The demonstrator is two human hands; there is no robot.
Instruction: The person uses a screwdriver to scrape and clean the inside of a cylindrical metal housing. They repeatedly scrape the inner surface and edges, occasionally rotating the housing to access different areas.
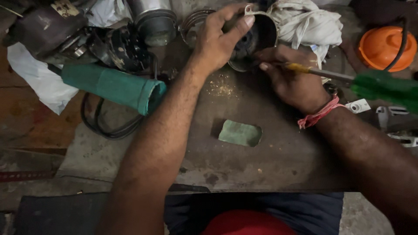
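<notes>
— Head view, looking down: what are the two hands on?

— The left hand (220,37) is clamped over the rim of a round metal housing (261,30) that stands at the far middle of the worktop (270,165), thumb on the near edge and fingers curled over the top. The right hand (289,78) is closed around a screwdriver (344,78) with a green handle; its shaft runs under the fingers and the tip points into the housing, though the tip itself is hidden by the fingers.

— Are the hands close to each other?

— Very near, on either side of the housing, but I cannot tell whether they touch. A red thread band (318,115) sits on the right wrist.

— What lies around them?

— A crumpled white cloth (309,21) sits just behind and to the right of the housing, touching it. An orange dome-shaped cover (383,45) with a black cable over it is at the far right. To the left lies a green tube-shaped body (113,87), tilted, with a loop of black cable (106,128) below it and dark motor parts (109,45) behind. A shiny metal cylinder (152,19) stands at the far edge. Near the middle of the worktop a small green pad (240,133) lies flat, well apart from both hands, and pale sawdust-like crumbs (222,87) are scattered just below the housing.
</notes>
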